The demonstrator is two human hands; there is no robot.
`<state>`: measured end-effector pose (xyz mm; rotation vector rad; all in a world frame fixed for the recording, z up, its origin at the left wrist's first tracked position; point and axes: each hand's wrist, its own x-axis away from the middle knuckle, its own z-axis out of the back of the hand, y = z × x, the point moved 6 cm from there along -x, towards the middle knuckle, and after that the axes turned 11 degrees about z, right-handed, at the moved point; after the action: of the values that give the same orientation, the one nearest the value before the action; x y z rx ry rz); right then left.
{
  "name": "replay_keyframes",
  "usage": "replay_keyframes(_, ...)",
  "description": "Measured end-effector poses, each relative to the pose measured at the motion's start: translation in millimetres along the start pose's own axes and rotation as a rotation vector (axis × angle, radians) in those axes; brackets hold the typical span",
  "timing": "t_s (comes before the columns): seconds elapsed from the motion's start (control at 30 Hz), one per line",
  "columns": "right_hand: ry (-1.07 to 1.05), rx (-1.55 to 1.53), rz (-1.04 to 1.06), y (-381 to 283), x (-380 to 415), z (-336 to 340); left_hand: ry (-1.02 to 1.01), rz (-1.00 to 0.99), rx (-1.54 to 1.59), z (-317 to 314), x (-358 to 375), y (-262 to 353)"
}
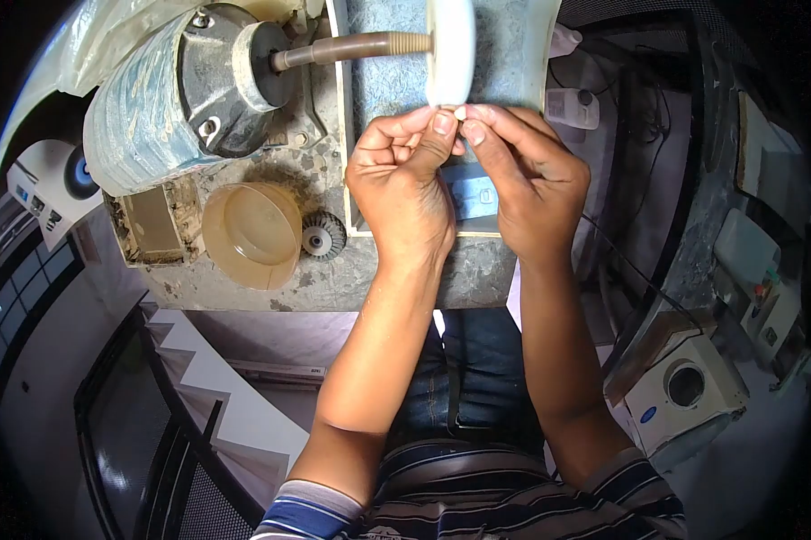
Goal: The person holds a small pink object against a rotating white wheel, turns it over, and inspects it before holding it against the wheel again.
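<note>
A small cream-white piece point(460, 113) sits between the fingertips of both hands, mostly covered by them. My left hand point(403, 171) pinches it from the left with thumb and forefinger, the other fingers curled in. From the right, my right hand point(536, 175) closes thumb and forefinger on it. Just above the fingertips is the lower edge of a white polishing wheel point(452, 54), mounted on a tapered spindle point(360, 49). The spindle comes out of a dust-caked motor point(167, 99) at the upper left.
Behind the wheel lies a shallow tray point(341, 135) with a blue-grey bottom, holding a blue flat piece point(474, 193). A plastic tub point(252, 236) of cloudy liquid and a round black brush point(322, 236) stand left on the worn bench point(360, 286). A beige machine point(684, 387) is at the lower right.
</note>
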<state>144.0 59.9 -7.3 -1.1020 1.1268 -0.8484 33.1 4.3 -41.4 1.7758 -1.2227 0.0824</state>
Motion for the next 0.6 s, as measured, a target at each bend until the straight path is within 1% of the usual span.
replay_keyframes(0.07,-0.01,0.069,0.064,-5.5,-1.1,-1.0,0.0,0.01,0.054,0.7,0.9,0.0)
replay_keyframes(0.1,-0.01,0.068,0.063,-6.0,-1.8,-0.8,0.001,0.01,0.053,1.2,0.6,0.2)
replay_keyframes(0.17,-0.036,0.143,0.143,-11.6,-3.7,-1.8,-0.026,0.031,0.079,1.5,-0.4,-0.4)
replay_keyframes(0.2,-0.036,0.142,0.143,-11.4,-3.8,-1.5,-0.026,0.03,0.079,1.7,-0.6,0.2)
replay_keyframes(0.27,-0.046,0.235,0.201,-13.7,-3.9,-1.0,-0.021,0.049,0.081,2.1,-0.9,0.1)
replay_keyframes(0.4,-0.037,0.26,0.257,-12.1,-4.0,-1.6,-0.033,0.062,0.106,1.3,-0.7,1.1)
replay_keyframes(0.47,-0.047,0.336,0.333,-13.7,-3.8,-2.1,-0.072,0.071,0.083,1.4,-0.8,0.2)
replay_keyframes(0.6,-0.043,0.351,0.373,-13.4,-3.6,-3.3,-0.077,0.071,0.101,0.9,-1.1,0.6)
